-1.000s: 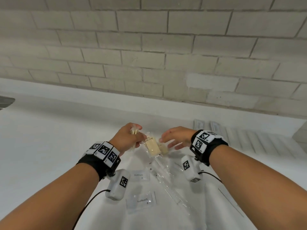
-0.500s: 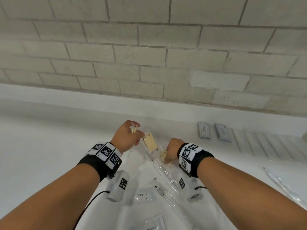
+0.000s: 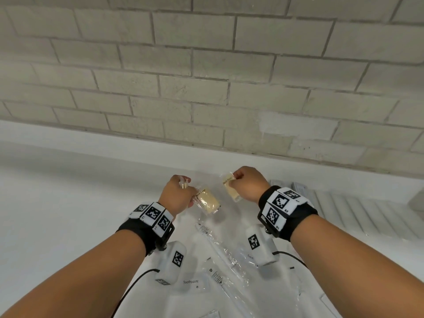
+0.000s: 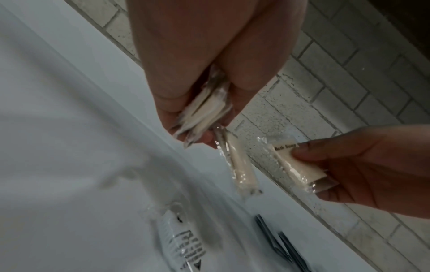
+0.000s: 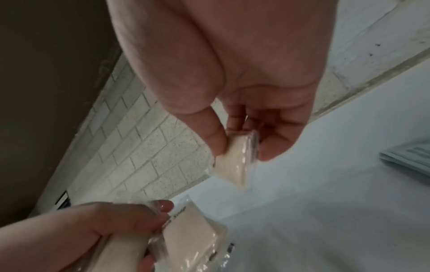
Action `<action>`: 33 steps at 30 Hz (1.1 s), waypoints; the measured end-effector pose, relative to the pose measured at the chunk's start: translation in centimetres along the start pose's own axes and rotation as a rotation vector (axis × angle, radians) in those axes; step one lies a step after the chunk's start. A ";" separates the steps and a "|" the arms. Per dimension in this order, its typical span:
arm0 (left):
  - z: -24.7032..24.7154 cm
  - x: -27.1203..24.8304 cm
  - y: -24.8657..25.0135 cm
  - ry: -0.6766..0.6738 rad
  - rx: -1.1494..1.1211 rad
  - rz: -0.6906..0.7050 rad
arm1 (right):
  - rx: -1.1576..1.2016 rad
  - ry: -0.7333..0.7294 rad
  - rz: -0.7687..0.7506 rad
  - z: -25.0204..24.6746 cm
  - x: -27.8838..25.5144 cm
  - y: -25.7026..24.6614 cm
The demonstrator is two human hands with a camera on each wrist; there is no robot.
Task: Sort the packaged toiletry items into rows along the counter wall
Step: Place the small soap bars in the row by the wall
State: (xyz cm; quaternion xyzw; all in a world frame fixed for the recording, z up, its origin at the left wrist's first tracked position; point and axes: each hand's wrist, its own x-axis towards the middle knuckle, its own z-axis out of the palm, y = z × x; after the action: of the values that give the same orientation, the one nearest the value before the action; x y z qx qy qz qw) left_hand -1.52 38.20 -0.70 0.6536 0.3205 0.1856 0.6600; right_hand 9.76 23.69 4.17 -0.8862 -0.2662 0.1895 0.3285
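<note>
My left hand (image 3: 183,185) grips a bundle of clear-wrapped cream soap bars above the white counter (image 3: 68,214); one bar (image 3: 207,200) hangs out to the right of the fist. In the left wrist view the bundle (image 4: 204,110) sits between thumb and fingers, with the hanging bar (image 4: 237,165) below it. My right hand (image 3: 232,183) pinches a single "Bath Soap" packet (image 3: 231,191) just right of the left hand, close to the wall. The right wrist view shows thumb and fingers on that packet (image 5: 232,167).
Wrapped toothbrushes (image 3: 215,242) and a toothpaste sachet (image 3: 190,282) lie on the counter between my forearms. A row of white packets (image 3: 358,212) and grey ones (image 3: 298,187) lines the brick wall (image 3: 206,88) at the right.
My right hand dipped to the counter, took hold of a soap packet and lifted it toward the wall. My left hand kept its bundle and barely moved.
</note>
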 end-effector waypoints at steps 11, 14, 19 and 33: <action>3.2 0.4 1.3 -0.139 -0.027 0.011 | 0.162 -0.161 0.022 -0.5 -0.6 1.5; 4.3 1.0 1.3 -0.182 -0.048 -0.005 | 0.275 -0.155 0.085 -0.9 0.0 2.8; 7.2 3.2 0.7 -0.194 -0.065 -0.111 | 0.376 -0.095 0.206 -1.4 1.4 5.1; 11.9 12.2 -1.6 -0.213 0.398 -0.058 | 0.153 0.083 0.410 -1.8 9.8 8.3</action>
State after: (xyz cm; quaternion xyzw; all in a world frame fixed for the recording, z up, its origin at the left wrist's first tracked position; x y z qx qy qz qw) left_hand 15.02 37.30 -5.24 0.7775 0.2980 0.0297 0.5530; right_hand 21.24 23.28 -1.82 -0.9013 -0.0515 0.2354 0.3599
